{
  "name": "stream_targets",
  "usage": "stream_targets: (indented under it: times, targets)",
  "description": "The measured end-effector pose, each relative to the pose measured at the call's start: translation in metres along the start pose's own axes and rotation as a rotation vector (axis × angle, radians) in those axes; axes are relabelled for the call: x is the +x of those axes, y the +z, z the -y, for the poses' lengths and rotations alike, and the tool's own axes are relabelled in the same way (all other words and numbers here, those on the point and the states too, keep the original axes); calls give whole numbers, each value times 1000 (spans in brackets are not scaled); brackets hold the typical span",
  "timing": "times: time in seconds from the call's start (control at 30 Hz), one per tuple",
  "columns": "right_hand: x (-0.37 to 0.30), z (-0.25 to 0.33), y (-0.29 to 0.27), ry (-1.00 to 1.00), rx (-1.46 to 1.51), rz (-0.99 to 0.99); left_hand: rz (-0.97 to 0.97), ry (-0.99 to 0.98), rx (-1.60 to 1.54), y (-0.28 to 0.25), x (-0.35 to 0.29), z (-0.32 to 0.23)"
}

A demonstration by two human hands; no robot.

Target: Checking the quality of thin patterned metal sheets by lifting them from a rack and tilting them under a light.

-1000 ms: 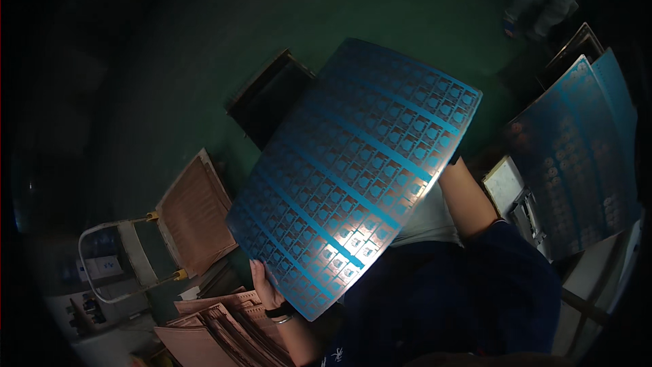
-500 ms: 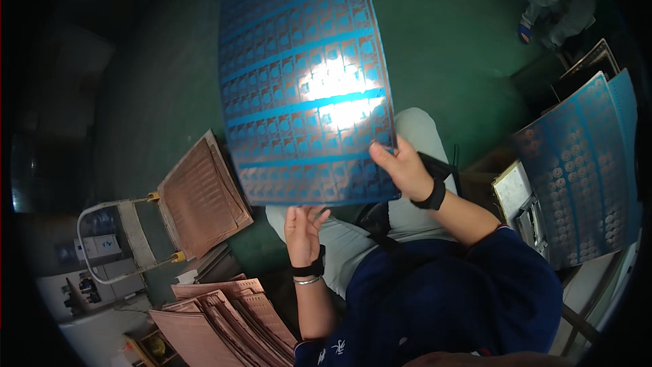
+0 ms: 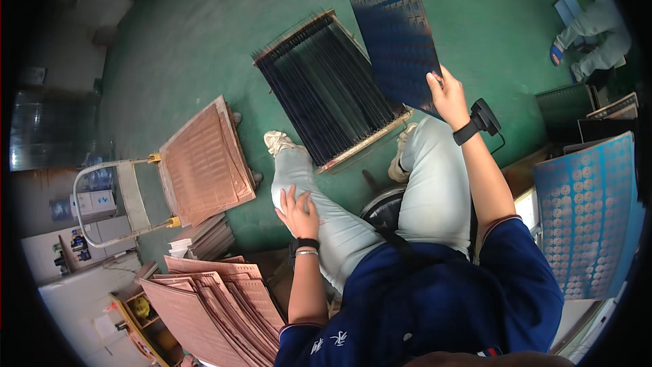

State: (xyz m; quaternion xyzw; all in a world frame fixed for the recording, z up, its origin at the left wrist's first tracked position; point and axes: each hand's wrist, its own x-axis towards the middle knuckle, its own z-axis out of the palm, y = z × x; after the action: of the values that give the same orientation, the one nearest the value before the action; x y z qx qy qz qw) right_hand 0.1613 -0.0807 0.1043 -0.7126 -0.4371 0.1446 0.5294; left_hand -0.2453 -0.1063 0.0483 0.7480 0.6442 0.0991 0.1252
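My right hand (image 3: 451, 100) grips a large thin circuit board panel (image 3: 394, 34) by its near corner, thumb on its face. The panel shows rows of a blue and dark pattern, stands tilted nearly edge-on, and runs out of the top of the view. Beside it on the floor, in front of my feet, lies a slotted rack (image 3: 326, 88) with rows of thin black upright rods and light-coloured rails. The panel overlaps the rack's right side in view; I cannot tell whether they touch. My left hand (image 3: 297, 212) is over my left thigh, fingers spread, with nothing in it.
Copper-coloured sheets (image 3: 207, 163) lie on a flat trolley (image 3: 132, 221) at the left. More copper sheets (image 3: 204, 312) lean in a stack at the lower left. Blue patterned panels (image 3: 587, 217) stand at my right. Another person's legs (image 3: 598, 34) show at the upper right.
The panel has swung right and away from me, turning nearly edge-on and uncovering the rack. My left hand has come off its lower edge and down toward my thigh.
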Motion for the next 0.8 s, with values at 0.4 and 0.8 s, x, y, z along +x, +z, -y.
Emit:
stream_targets:
  times: [0.4,0.8]
  targets:
    - [9,-41,31,122,-100,177,-43,10,42,4,33,-3]
    - [23,-49,35,135,-158,223,-39,34,68,3,40,-5]
